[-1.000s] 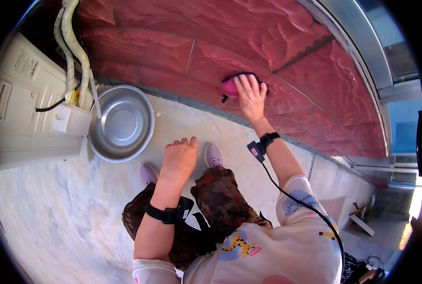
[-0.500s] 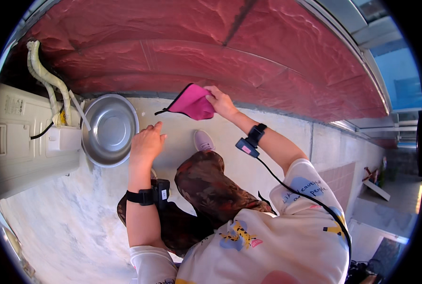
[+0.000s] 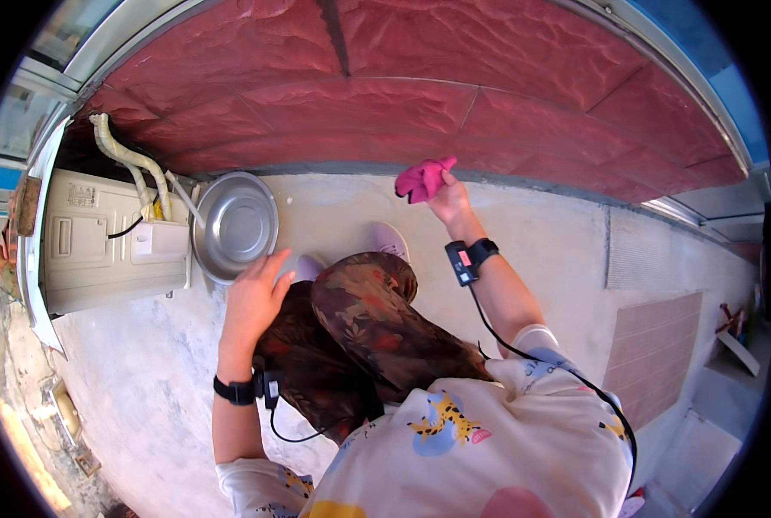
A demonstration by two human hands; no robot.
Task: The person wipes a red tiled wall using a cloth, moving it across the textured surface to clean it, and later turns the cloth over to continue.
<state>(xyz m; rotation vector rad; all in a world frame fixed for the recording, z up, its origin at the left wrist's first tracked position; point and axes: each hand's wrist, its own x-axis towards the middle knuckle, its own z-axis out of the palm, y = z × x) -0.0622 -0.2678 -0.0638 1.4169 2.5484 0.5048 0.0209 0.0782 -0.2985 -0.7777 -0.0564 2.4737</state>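
A pink cloth with dark edging (image 3: pixel 421 180) is bunched in my right hand (image 3: pixel 451 202), which holds it up in front of the red wall. My left hand (image 3: pixel 257 298) has its fingers stretched out and nothing in it. It is just on the near side of a round metal basin (image 3: pixel 238 224), overlapping the rim's lower right in the picture; whether it touches the rim I cannot tell. The basin stands on the floor, and a pale drain pipe (image 3: pixel 185 197) reaches over its left rim.
A white outdoor air-conditioner unit (image 3: pixel 100 242) stands left of the basin, with wrapped pipes (image 3: pixel 130 155) running up. The red stone-patterned wall (image 3: pixel 402 112) closes the far side. My shoes (image 3: pixel 390 241) are on the concrete floor (image 3: pixel 532 250). A cable runs from my right wrist band.
The cloth was spread and hanging; now it is bunched up and further right. My right hand has moved right, my left hand lower and slightly left. The view has shifted.
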